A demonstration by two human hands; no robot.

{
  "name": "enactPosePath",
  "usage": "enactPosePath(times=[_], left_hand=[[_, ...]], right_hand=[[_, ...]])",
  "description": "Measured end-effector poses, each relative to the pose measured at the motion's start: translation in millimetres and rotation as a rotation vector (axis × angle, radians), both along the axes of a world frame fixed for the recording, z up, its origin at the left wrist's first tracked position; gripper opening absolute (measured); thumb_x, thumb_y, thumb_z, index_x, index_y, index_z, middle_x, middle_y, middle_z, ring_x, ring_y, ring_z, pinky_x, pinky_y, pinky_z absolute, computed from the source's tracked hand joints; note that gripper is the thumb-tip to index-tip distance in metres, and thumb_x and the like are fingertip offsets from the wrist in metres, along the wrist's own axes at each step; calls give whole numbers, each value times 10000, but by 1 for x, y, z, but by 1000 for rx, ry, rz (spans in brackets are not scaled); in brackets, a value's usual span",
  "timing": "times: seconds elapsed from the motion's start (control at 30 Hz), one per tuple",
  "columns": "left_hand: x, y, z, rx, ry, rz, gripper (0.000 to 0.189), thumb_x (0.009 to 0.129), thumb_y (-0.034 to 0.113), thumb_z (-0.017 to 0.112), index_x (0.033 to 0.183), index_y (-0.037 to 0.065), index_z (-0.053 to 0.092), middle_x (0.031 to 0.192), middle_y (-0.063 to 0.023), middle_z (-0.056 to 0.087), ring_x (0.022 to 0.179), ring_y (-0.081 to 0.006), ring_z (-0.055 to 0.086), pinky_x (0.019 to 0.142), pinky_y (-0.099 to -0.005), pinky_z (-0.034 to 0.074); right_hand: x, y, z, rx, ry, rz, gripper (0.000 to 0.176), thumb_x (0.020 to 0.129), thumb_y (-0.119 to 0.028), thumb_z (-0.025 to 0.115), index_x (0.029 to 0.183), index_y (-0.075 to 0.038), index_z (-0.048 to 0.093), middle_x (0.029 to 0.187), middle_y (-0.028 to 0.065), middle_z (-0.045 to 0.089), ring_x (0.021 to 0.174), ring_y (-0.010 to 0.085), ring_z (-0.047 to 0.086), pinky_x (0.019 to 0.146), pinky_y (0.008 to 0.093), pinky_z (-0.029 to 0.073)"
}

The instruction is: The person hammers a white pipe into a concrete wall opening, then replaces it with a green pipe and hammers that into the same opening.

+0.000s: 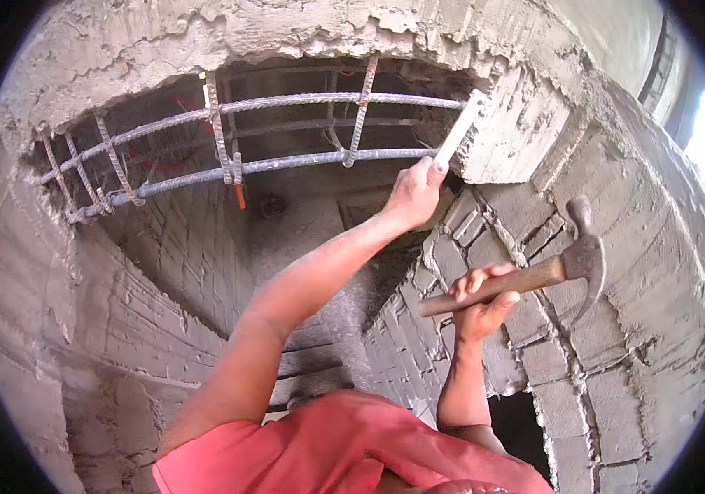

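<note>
My left hand [416, 196] is closed around the lower end of a pale flat bar [461, 132]. The bar slants up to the right, its far end at the broken concrete edge [517, 132] beside the ends of the steel rods. Lower and to the right, my right hand [484, 300] grips the wooden handle of a claw hammer [525, 278]. Its metal head points right, with the claw curving down, apart from the bar.
Ribbed steel reinforcing bars [287, 160] cross the opening in the concrete, tied by short crosspieces. A rough concrete band [287, 33] runs overhead. Mortared block wall [550, 362] stands at right, with a dark hole [520, 424] low in it. Another wall [130, 305] curves along the left.
</note>
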State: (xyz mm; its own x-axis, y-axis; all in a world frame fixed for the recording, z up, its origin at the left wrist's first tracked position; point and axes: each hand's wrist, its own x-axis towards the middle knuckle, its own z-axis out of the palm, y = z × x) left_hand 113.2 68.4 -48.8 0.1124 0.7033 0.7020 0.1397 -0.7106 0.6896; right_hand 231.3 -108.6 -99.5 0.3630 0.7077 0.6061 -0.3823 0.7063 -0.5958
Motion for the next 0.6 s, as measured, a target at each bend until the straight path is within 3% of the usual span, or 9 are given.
enactPosePath(times=[0.17, 0.27, 0.3, 0.37, 0.43, 0.5, 0.53, 0.6], left_hand=[[19, -11, 4, -84, -45, 32, 542, 1043, 499, 371, 922, -6, 526, 712, -218, 571, 694, -414, 605, 643, -484, 459], [17, -13, 8, -85, -56, 40, 530, 1046, 482, 372, 921, -9, 529, 732, -236, 573, 723, -451, 590, 653, -498, 453], [15, -12, 8, -64, -27, 55, 507, 1045, 454, 375, 938, -14, 536, 800, -274, 591, 811, -496, 578, 695, -535, 450], [12, -13, 9, -49, 6, 75, 483, 1043, 427, 379, 954, -19, 542, 869, -313, 609, 900, -542, 567, 737, -571, 447], [10, -16, 12, -79, 24, 63, 495, 1043, 434, 370, 951, -18, 547, 875, -311, 612, 893, -534, 574, 734, -572, 448], [8, -15, 17, -100, 36, 61, 485, 1044, 423, 376, 951, -19, 552, 885, -310, 614, 889, -529, 578, 731, -565, 451], [10, -14, 17, -90, 13, 51, 489, 1046, 435, 379, 934, -13, 538, 827, -289, 584, 834, -518, 561, 699, -539, 441], [12, -18, 16, -83, -3, 48, 485, 1046, 445, 391, 930, -5, 529, 781, -270, 566, 797, -504, 557, 674, -511, 441]], right_hand=[[-9, 22, 70, 169, -123, -159, 655, 909, -658, 538, 1125, -46, 450, 808, 78, 496, 664, 181, 527, 600, 332, 486], [4, 67, 71, 350, -48, -41, 542, 981, -573, 487, 1103, -45, 480, 807, 69, 502, 642, 182, 528, 593, 340, 486], [7, 84, 68, 429, -8, 15, 508, 1004, -552, 450, 1077, -51, 505, 798, 63, 507, 618, 181, 530, 588, 344, 488], [8, 108, 61, 113, -418, -360, 371, 1036, -403, 441, 976, -49, 532, 713, 72, 540, 569, 173, 534, 516, 302, 458], [9, 114, 71, -207, -530, -306, 426, 1045, -427, 429, 915, -35, 536, 616, 12, 517, 458, 128, 480, 430, 282, 403], [8, 94, 69, -214, -463, -338, 429, 1037, -436, 450, 932, -27, 526, 637, 23, 518, 487, 128, 499, 446, 272, 410], [8, 84, 70, -43, -347, -204, 414, 1029, -429, 469, 972, -22, 517, 664, 34, 522, 520, 133, 515, 468, 265, 426], [6, 63, 88, 204, -242, -199, 461, 990, -472, 531, 1017, -13, 505, 732, 73, 533, 581, 174, 535, 537, 297, 476]])
